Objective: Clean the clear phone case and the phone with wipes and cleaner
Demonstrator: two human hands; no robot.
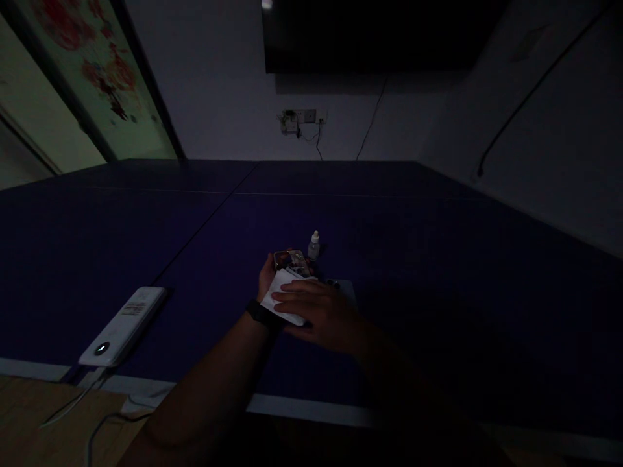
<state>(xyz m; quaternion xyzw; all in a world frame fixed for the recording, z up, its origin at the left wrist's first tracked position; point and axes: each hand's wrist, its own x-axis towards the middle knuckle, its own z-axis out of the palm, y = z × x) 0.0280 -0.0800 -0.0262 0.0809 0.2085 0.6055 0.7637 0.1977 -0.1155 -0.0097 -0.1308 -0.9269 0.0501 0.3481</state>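
Observation:
My left hand (265,275) is wrapped round a phone or phone case (293,261) with a patterned back, and a dark band circles that wrist. Over the lower part of it lies a white tissue or cloth (280,295). From the right, my right hand (318,311) presses the cloth down with its fingers laid over it. Just beyond the phone stands a small clear dropper bottle (314,246) with a white cap. Partly hidden behind my right hand, a pale flat device (347,290) with dark round lenses rests on the table.
A white power bank (124,325) with cables plugged in lies near the front left edge of the dark blue table (219,227). Sockets (304,117) with cords are on the back wall, below a large dark screen (379,35). The room is dim.

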